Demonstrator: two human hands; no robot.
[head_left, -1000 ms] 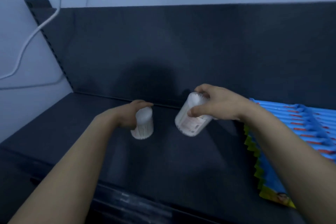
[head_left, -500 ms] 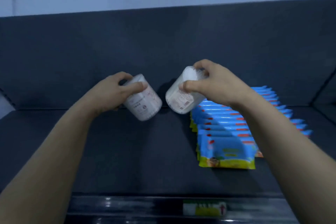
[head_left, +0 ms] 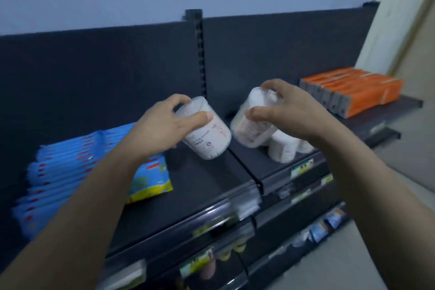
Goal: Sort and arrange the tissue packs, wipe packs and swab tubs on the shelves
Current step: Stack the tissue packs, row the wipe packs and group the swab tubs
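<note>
Head view: left tub (head_left: 207, 139), right tub (head_left: 250, 125) now rightward, near shelved tubs (head_left: 283, 149).

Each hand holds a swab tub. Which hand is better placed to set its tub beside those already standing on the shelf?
Probably the right hand: its swab tub hangs just above the standing tubs. The left hand is farther off, leftwards.
</note>
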